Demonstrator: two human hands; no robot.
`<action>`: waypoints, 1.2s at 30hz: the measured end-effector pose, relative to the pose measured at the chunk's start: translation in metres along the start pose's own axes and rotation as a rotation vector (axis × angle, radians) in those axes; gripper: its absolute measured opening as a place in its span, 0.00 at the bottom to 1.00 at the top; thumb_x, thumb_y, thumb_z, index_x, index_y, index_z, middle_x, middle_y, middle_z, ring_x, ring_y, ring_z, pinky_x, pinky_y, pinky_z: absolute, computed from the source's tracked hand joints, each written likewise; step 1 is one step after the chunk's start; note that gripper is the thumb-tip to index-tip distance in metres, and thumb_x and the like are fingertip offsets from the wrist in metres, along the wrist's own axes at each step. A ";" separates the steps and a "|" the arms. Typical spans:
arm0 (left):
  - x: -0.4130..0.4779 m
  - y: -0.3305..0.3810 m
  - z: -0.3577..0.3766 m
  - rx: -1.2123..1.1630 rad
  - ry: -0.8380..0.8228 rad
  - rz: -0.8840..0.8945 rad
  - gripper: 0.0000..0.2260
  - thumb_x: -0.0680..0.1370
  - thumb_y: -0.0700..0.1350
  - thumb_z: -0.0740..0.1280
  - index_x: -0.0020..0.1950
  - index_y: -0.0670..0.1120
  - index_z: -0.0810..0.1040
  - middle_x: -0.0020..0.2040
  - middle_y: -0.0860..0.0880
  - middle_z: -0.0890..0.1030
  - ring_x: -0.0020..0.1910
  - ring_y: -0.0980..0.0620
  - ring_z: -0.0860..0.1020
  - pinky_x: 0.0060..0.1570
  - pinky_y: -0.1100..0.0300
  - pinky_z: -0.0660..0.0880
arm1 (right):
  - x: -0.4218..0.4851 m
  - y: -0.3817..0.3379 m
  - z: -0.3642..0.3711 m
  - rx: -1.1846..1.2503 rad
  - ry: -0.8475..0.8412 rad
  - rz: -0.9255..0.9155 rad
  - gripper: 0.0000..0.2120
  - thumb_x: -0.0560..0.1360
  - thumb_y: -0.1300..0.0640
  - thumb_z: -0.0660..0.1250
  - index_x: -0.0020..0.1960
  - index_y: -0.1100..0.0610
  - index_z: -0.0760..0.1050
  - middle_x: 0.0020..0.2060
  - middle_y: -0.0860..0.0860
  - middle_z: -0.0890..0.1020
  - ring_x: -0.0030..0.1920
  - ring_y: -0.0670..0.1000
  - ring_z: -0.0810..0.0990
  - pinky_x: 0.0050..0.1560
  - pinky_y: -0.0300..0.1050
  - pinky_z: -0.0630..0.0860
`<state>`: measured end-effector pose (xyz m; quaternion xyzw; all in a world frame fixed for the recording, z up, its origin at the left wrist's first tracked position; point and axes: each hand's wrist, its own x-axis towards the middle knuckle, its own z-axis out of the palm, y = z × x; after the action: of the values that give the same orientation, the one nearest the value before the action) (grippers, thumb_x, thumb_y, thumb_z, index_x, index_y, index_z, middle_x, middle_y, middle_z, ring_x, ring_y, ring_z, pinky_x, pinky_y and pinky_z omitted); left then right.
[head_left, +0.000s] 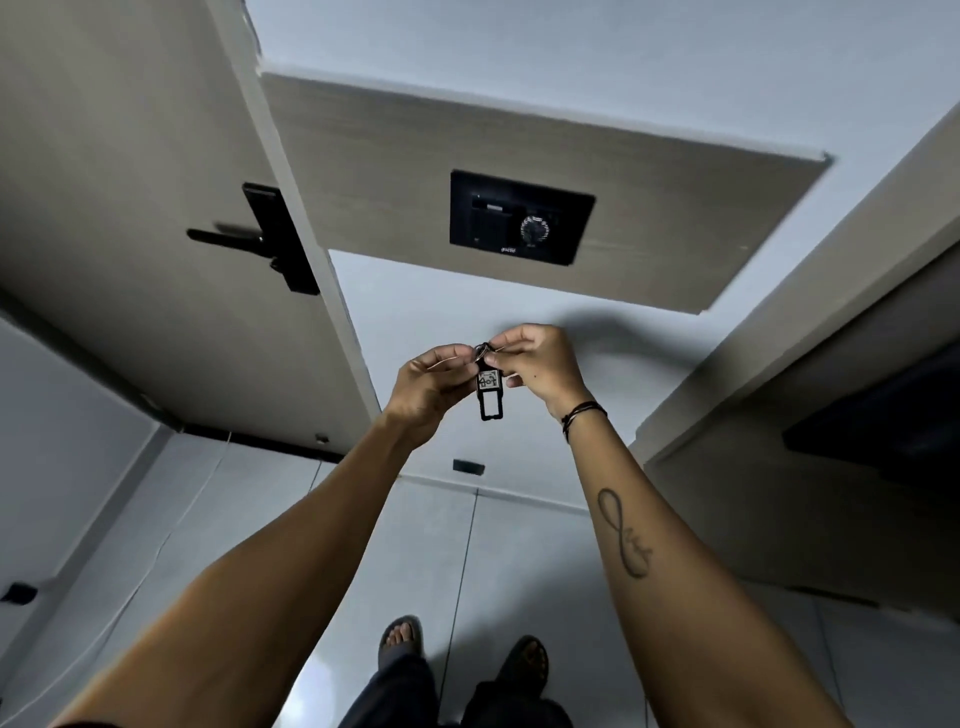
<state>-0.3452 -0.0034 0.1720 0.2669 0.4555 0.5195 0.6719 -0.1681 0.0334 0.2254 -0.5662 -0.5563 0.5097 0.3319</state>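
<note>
The person stands facing the wall with both arms stretched forward. The left hand (426, 382) and the right hand (540, 366) meet at a small metal key ring (483, 351). Each hand pinches it between thumb and curled fingertips, one from each side. A black key tag (490, 395) with a white label hangs freely under the ring, between the two wrists, and neither palm supports it. It hangs in the air in front of the wall, below the black wall panel (522, 218) with its dial and to the right of the door (130, 156) and its lever handle (228, 238). The fingers cover the ring, so it cannot be told whether a key sits on it.

Probable faults from this position:

1. Drop. The hold is by fingertips only, on a thin ring. If either pinch slackens while the ring is being turned or pried, the assembly is likely to fall to the tiled floor (519, 571), near the sandalled feet (400, 636).
2. Spring-back. If the coil is being opened with a nail, it may snap shut on that nail or fingertip.
3. Separation. If the tag comes off the ring, nothing catches it.
4. Swing. A sharp twist would set the hanging tag swinging, which loads the pinch.
</note>
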 end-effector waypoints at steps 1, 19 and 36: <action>-0.002 0.011 0.001 0.004 -0.017 0.009 0.11 0.76 0.30 0.72 0.49 0.46 0.87 0.45 0.49 0.89 0.44 0.50 0.88 0.49 0.59 0.84 | -0.002 -0.010 -0.001 0.027 0.001 -0.007 0.09 0.73 0.67 0.78 0.51 0.60 0.83 0.44 0.58 0.86 0.42 0.55 0.83 0.36 0.42 0.80; -0.021 0.166 0.052 0.218 -0.219 0.235 0.13 0.75 0.30 0.73 0.52 0.46 0.87 0.44 0.50 0.88 0.43 0.54 0.86 0.46 0.62 0.83 | -0.017 -0.147 -0.031 0.047 0.044 -0.274 0.14 0.75 0.69 0.76 0.60 0.67 0.83 0.48 0.61 0.87 0.38 0.52 0.86 0.37 0.41 0.87; -0.027 0.249 0.096 0.567 -0.091 0.574 0.09 0.73 0.26 0.75 0.48 0.37 0.84 0.38 0.44 0.85 0.34 0.55 0.85 0.43 0.59 0.87 | -0.007 -0.223 -0.039 -0.066 0.259 -0.401 0.10 0.73 0.70 0.78 0.53 0.64 0.86 0.46 0.61 0.88 0.41 0.54 0.86 0.43 0.48 0.88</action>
<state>-0.3744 0.0614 0.4304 0.5807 0.4575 0.5272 0.4189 -0.1952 0.0699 0.4475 -0.5155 -0.6268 0.3383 0.4764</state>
